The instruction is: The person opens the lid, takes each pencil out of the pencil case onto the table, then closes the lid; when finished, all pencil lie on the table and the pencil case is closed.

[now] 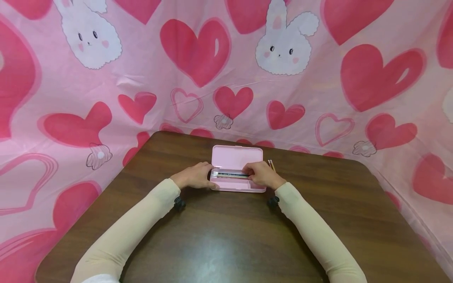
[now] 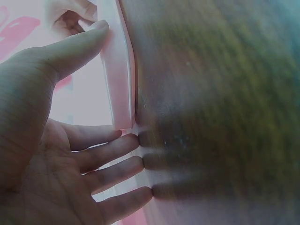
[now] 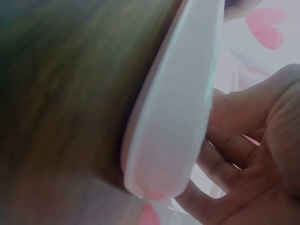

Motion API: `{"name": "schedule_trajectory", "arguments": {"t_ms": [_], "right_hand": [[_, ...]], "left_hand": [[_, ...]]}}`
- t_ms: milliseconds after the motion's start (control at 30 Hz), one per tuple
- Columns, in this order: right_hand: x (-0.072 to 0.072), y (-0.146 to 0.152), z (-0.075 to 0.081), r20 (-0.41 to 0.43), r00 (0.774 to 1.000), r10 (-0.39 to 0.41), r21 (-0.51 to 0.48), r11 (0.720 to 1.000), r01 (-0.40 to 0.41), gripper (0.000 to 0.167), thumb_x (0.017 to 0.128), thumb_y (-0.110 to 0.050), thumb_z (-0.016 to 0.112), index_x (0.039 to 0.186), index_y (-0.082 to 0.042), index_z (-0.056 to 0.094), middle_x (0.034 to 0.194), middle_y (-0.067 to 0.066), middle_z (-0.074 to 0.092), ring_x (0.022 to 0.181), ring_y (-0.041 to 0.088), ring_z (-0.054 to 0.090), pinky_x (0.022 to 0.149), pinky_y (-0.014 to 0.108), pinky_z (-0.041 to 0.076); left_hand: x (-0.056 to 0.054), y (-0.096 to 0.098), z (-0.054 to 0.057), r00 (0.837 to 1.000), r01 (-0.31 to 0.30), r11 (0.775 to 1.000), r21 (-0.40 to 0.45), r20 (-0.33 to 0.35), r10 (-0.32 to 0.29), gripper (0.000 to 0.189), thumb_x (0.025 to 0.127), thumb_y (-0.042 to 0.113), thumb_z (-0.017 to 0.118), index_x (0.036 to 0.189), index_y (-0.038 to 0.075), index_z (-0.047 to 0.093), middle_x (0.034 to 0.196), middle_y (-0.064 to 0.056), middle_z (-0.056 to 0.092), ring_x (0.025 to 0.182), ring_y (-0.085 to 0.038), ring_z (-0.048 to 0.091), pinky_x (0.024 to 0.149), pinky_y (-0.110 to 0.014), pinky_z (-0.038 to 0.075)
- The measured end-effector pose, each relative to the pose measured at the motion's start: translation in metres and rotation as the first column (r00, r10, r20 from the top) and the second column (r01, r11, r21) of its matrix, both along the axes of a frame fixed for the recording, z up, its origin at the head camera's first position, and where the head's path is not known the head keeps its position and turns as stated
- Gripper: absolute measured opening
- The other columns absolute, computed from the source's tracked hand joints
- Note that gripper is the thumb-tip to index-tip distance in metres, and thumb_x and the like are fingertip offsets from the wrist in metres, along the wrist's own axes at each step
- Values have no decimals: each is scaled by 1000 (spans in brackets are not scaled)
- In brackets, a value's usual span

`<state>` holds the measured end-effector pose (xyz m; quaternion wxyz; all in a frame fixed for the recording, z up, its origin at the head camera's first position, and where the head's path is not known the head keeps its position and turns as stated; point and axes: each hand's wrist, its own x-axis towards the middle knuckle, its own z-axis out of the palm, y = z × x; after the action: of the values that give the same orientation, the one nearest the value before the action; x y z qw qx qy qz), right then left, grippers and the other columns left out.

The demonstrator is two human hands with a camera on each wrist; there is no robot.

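Note:
A pink pencil case lies with its lid raised on the wooden table. Several pencils lie lengthwise in it, white erasers towards the left. At the case's left end is my left hand. Its thumb touches the front wall, while the other fingers spread past the end and meet the tabletop. My right hand reaches over the right end, its bent fingers down at the pencils' right ends. The case wall hides those fingertips in the right wrist view; I cannot tell whether they grip a pencil.
Two more pencils lie on the table just behind my right hand. A pink cloth with hearts and rabbits hangs behind the table's far edge and along its sides. Dark wrist cameras sit under both wrists.

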<state>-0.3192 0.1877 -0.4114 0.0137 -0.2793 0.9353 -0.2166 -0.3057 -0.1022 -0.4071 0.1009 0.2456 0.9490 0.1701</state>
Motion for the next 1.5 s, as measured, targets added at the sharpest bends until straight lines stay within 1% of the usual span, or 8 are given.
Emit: {"name": "schedule_trajectory", "arguments": {"t_ms": [300,567,767,1033,1167,1300,1367,1500], "right_hand": [[2,-1,3,-1,1000,-6,15,1000,7,28,85,4,71,111,-7,74,107,8,76,95,19,70,100,41,56],[3,0,1,-20,1000,15,9,1000,-15,29,84,7,69,109,-7,73,104,8,77,94,19,71,98,41,57],[1,0,1,-30,999,26,17,1000,-26,30,83,7,69,109,-7,74,104,8,77,93,19,71,98,41,57],[2,0,2,-41,998,38,19,999,-37,30,83,7,68,107,-9,75,101,7,77,89,17,69,93,40,59],[4,4,9,-26,999,47,7,999,-47,34,85,6,67,112,-13,75,102,6,76,90,17,68,93,40,59],[8,11,20,-14,999,49,-3,999,-49,41,86,6,65,118,-17,73,102,6,75,89,18,65,92,41,59],[10,15,26,-29,999,34,-1,999,-34,45,86,6,64,123,-18,71,102,6,74,89,19,64,90,40,59],[15,23,37,-60,998,-28,-37,999,26,51,87,2,63,132,-20,66,102,8,72,88,21,61,83,38,58]], "left_hand": [[0,-1,0,1000,4,1000,6,-11,-4,91,79,65,75,145,7,51,137,-12,57,121,-26,56,108,-53,48],[0,-1,0,1000,7,1000,-2,-7,-7,92,80,65,74,147,7,49,140,-12,56,125,-26,54,110,-53,47],[2,0,3,1000,-2,1000,5,1,2,90,80,64,75,147,8,49,141,-12,55,125,-27,54,111,-54,46],[2,-1,2,1000,-1,1000,9,10,1,90,80,64,75,146,8,49,139,-12,56,124,-27,55,110,-54,46],[2,0,2,1000,-2,1000,5,6,2,90,80,64,75,146,8,49,140,-11,56,124,-26,54,111,-53,46],[1,0,0,1000,2,1000,-7,-1,-2,91,80,65,74,147,9,48,142,-11,55,127,-26,53,111,-52,46],[1,0,0,1000,3,1000,-6,-5,-3,91,80,65,74,147,9,48,142,-11,55,126,-26,53,110,-52,46],[1,-1,0,1000,3,1000,-1,-6,-3,91,79,65,75,146,9,49,139,-10,56,123,-25,54,108,-52,48]]}}
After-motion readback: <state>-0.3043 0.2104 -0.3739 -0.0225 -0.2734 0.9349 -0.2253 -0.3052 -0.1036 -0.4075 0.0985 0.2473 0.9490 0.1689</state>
